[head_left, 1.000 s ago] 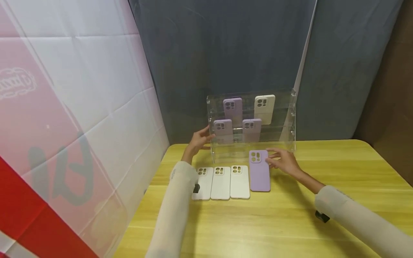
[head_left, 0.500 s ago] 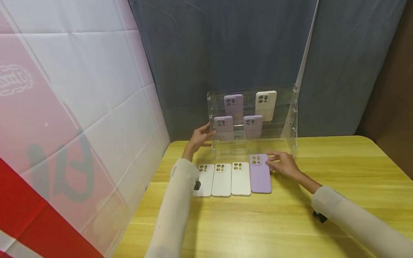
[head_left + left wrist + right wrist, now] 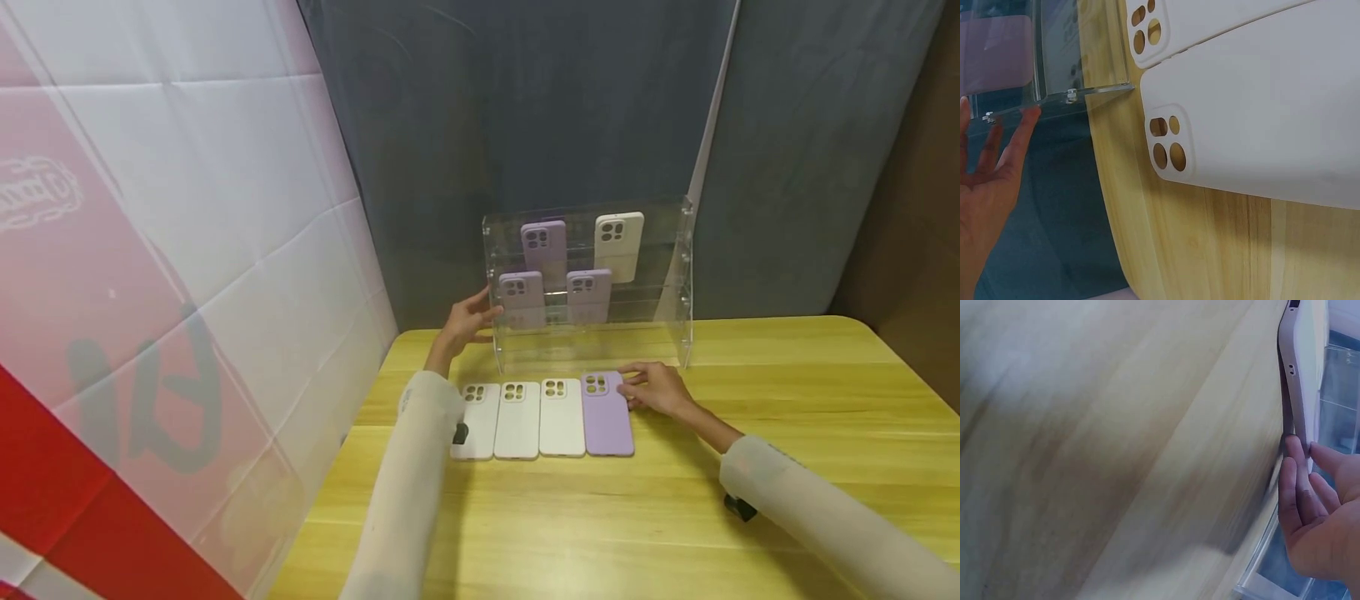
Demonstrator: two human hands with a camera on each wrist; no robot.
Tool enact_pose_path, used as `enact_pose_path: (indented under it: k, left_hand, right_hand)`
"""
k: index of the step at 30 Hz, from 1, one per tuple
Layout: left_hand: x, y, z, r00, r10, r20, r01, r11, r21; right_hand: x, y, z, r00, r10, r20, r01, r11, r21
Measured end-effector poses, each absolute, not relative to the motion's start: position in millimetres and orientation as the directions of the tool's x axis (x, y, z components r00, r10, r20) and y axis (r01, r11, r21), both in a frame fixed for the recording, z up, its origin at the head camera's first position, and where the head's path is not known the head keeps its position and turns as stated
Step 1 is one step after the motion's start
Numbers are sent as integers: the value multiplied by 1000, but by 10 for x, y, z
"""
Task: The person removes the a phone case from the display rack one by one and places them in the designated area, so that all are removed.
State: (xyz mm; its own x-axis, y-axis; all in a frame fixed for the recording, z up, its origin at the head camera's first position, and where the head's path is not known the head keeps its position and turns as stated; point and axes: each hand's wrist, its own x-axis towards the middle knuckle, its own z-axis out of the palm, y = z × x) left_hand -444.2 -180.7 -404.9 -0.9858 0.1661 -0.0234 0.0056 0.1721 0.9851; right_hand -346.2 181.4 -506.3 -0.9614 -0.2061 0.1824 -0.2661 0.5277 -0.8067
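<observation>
Yellow wooden table (image 3: 750, 517) under four phone cases (image 3: 543, 417) and clear rack (image 3: 592, 283).

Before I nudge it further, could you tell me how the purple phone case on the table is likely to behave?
The purple phone case lies flat on smooth wood, so it probably slides easily. It looks thin and hollow, likely light. The right hand touches only its edge, so a push there may turn it against the white case beside it.

A staged recording booth is showing here, not a shop. Grey drapes (image 3: 525, 125) and a banner (image 3: 150, 292) are enclosing a table (image 3: 750, 517); a clear rack (image 3: 678, 275) is standing at its far edge.
</observation>
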Motion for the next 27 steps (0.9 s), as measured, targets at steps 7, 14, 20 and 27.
enact_pose_path:
  k: [7, 14, 20, 27]
  left_hand:
    - [-4451, -1799, -4048, -985, 168, -26, -1, 151, 989]
    - [-4448, -1808, -4058, -986, 166, -27, 0, 158, 987]
    - [-4453, -1814, -4069, -987, 160, -29, -2, 169, 986]
    - [-4472, -1816, -4072, -987, 160, -28, 0, 167, 986]
  right_hand:
    - [-3446, 1819, -5069, -959, -210, 191, -276, 530, -802]
    - [-3432, 1797, -5106, -956, -197, 218, -290, 517, -805]
    - [-3428, 1808, -5149, -951, -186, 247, -307, 488, -817]
    - [-3430, 1818, -5171, -949, -181, 256, -313, 484, -817]
